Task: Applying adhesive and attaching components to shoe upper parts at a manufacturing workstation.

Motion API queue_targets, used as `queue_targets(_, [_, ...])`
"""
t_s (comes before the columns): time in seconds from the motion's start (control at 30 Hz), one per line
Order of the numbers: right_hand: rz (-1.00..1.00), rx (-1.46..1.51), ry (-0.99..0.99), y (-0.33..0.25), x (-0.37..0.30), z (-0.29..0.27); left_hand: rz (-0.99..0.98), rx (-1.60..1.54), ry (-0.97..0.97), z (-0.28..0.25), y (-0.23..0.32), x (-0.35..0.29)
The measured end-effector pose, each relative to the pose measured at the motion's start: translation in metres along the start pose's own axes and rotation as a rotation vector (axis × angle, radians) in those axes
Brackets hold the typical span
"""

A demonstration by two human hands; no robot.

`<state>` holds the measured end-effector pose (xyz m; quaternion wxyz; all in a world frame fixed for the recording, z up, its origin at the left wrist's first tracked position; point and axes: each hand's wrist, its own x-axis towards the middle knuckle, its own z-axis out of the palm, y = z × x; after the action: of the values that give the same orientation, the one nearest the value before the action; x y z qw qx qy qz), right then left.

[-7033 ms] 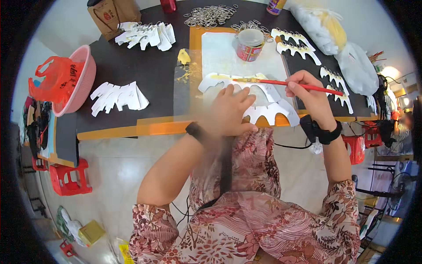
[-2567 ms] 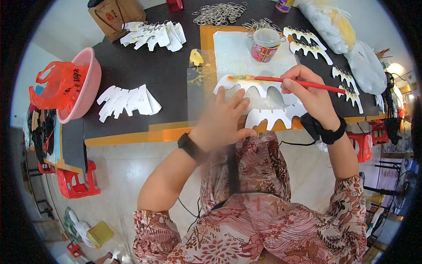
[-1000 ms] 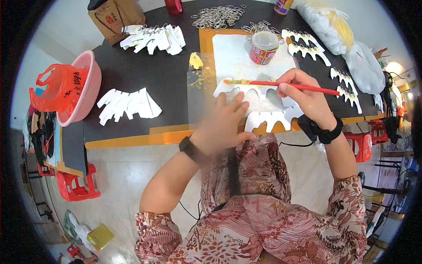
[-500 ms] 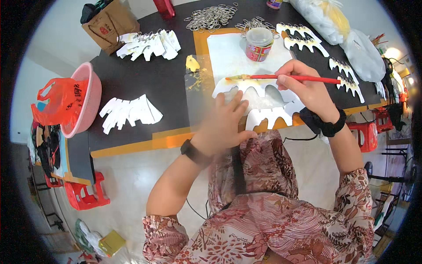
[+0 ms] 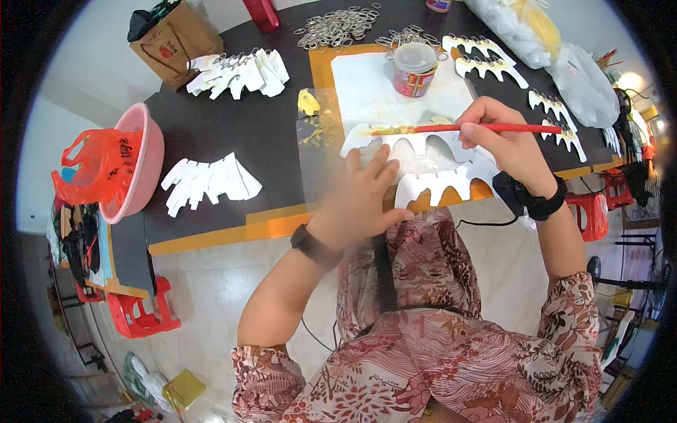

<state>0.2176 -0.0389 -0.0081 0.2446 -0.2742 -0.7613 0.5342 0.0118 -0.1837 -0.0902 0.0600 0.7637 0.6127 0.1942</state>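
Observation:
My right hand grips a red-handled brush, its stained bristles pointing left along the top edge of a white scalloped piece. My left hand lies with fingers spread, fingertips at the lower edge of that piece. Part of the left hand looks smeared. Closer to me lies another white scalloped piece with small slits along its upper edge. Beyond the brush, an open tub with a colourful label stands on a white sheet. A yellow lump sits on the clear sheet at the left.
Metal rings are heaped at the back. Ringed white pieces lie at the far left, with others at the right. A stack of white pieces is left of my hand. A pink basin holds a red bag.
My right hand has slid to the right with the brush, and the bristles have moved right along the piece's top edge. My left hand stays nearly in place.

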Motion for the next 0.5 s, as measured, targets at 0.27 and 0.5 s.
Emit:
queue_targets(0.27, [-0.073, -0.070, -0.008, 0.004, 0.008, 0.010, 0.013, -0.005, -0.003, -0.001, 0.001, 0.002])
queue_targets(0.5, [-0.050, -0.116, -0.006, 0.003, 0.004, 0.003, 0.012, 0.009, 0.007, -0.001, 0.000, 0.000])
